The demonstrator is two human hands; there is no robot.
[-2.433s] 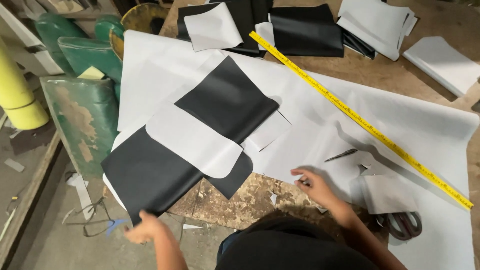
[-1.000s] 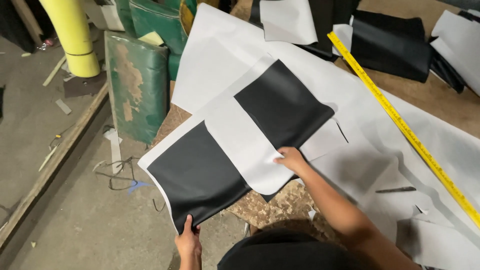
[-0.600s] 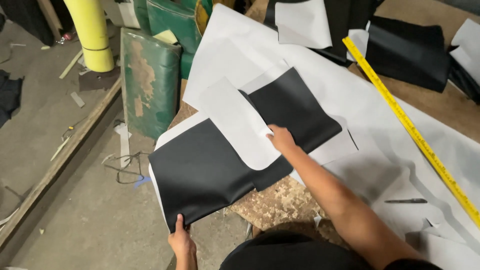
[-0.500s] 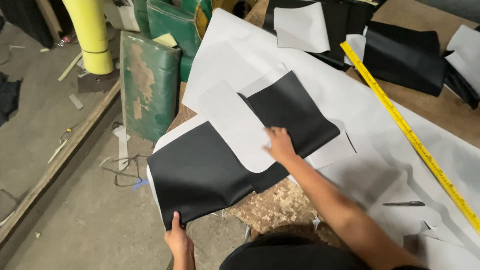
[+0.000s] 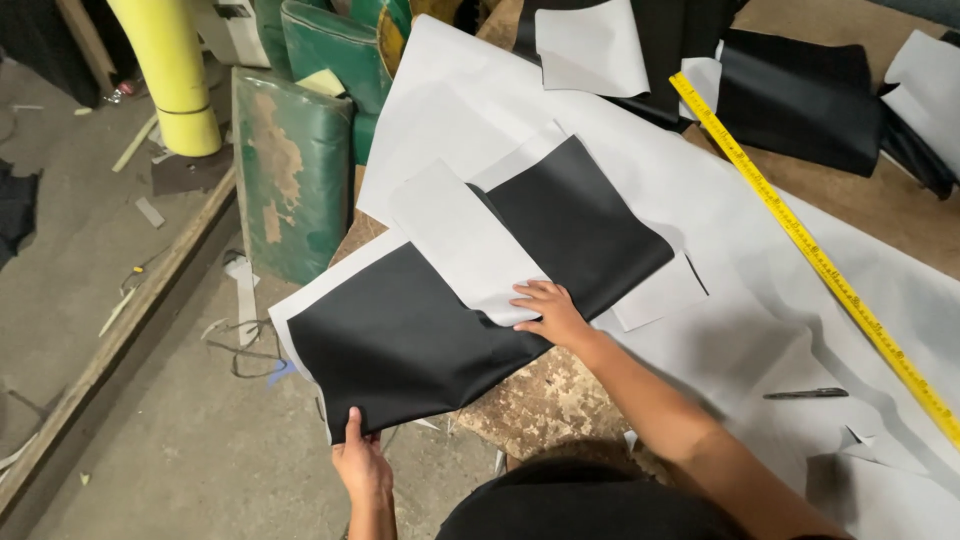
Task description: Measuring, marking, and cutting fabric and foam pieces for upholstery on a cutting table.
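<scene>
The black sheet [image 5: 430,320] hangs out past the near edge of the worktop [image 5: 540,400], its near corner over open floor [image 5: 150,440]. My left grip [image 5: 362,465] pinches that corner, thumb on top. My right grip [image 5: 548,312] lies spread and flat, pressing the white pattern piece [image 5: 465,240] onto the black sheet. The yellow ruler [image 5: 810,250] and pen [image 5: 805,393] lie well apart to my right.
</scene>
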